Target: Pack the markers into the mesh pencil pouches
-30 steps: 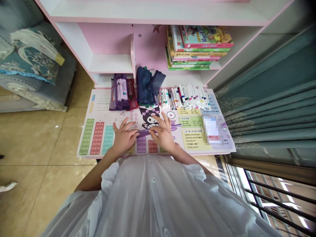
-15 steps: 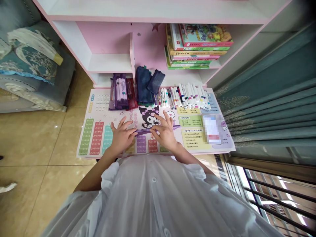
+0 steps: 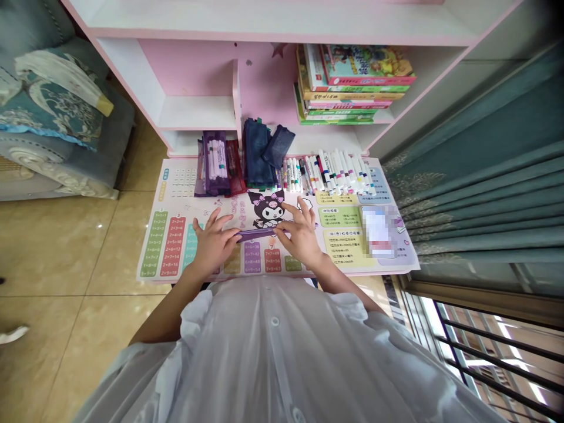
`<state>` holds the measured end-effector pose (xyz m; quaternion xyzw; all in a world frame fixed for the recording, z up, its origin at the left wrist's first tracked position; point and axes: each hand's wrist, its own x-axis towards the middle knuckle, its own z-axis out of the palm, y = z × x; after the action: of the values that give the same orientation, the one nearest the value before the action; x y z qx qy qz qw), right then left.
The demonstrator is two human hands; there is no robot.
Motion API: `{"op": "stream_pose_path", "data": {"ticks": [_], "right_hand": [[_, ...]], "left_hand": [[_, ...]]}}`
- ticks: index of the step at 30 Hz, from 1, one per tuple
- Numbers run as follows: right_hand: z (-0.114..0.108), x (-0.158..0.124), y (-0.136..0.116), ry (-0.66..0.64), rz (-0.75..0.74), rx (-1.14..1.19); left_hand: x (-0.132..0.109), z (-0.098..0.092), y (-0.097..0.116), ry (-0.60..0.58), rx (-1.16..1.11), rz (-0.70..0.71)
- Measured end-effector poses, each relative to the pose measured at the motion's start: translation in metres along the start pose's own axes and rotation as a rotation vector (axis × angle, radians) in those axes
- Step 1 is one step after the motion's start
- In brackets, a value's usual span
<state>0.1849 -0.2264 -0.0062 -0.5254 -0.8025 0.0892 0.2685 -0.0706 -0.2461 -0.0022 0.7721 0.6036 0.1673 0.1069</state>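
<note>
Now, head view: looking down over a white shirt at a pink desk.
Left hand [image 3: 214,244]: thumb and forefinger pinched on the left end of the flat purple case [image 3: 255,235], other fingers spread.
Right hand [image 3: 302,235]: closed the same way on the right end, remaining fingers fanned out.
Flat purple case: low over the printed mat [image 3: 171,247], just in front of the cartoon figure, stretched between both hands.
Done so far: it looks thin and flat; I cannot tell whether anything is in it.
Left: the row of markers [image 3: 337,173] lies loose along the back of the mat.
Around: purple marker box [image 3: 215,160] at the back left, dark blue pouches [image 3: 261,150] beside it, stacked books [image 3: 352,82] on the shelf above.
In the way: nothing lies between the hands and the markers; the curtain [image 3: 476,176] hangs close on the right.
</note>
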Motion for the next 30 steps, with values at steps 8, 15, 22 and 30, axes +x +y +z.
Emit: {"op": "stream_pose_path", "data": {"ticks": [8,15,22,30], "right_hand": [[-0.003,-0.001,0.004,-0.025,0.043,0.027],[-0.007,-0.003,0.013,-0.007,0.076,0.0],[-0.009,-0.005,0.019,0.015,0.088,-0.01],[-0.009,-0.008,0.028,0.045,0.091,-0.001]], "left_hand": [[0.001,-0.003,-0.001,-0.03,0.017,0.0],[-0.001,-0.007,-0.006,-0.007,0.018,-0.026],[-0.002,-0.006,-0.009,-0.007,0.012,-0.035],[-0.002,-0.009,-0.011,-0.006,0.024,-0.048]]}}
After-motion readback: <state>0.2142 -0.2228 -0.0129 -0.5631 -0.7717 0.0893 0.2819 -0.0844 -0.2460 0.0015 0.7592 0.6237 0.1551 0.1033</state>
